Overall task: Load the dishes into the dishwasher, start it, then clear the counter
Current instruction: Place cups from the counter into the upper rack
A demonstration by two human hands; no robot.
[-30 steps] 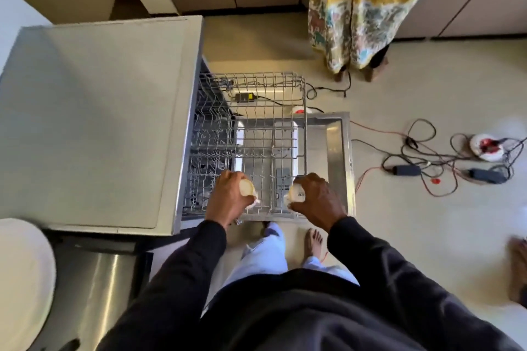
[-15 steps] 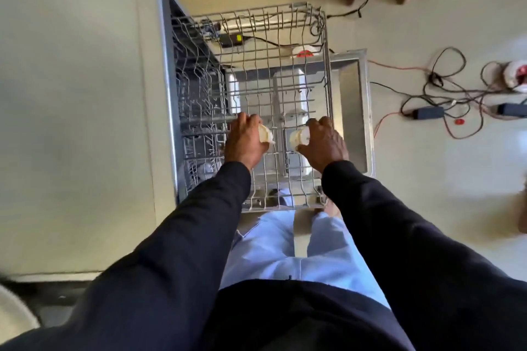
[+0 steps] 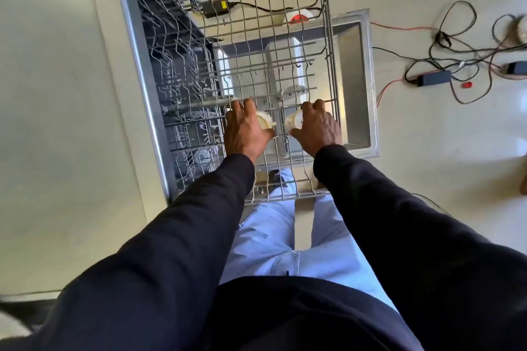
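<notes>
Two small cream cups held over the pulled-out rack.
The left hand [image 3: 245, 131] grips the left cup [image 3: 263, 124] and the right hand [image 3: 318, 128] grips the right cup [image 3: 293, 122], side by side and just apart, low over the near middle of the rack [image 3: 330, 65]. Setting each mouth-down between the tines, clear of the other, would likely work best. The rack otherwise looks bare; the open door [image 3: 356, 80] lies under it, and cables [image 3: 456, 65] lie on the floor beyond its right side.

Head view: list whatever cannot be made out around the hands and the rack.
Head view throughout.
- Left pale object: left hand covers most; kind unclear.
- Right pale object: right hand covers most.
- Dishwasher interior: dark, behind wires of the rack.
- Floor cables: cut by right edge.
</notes>
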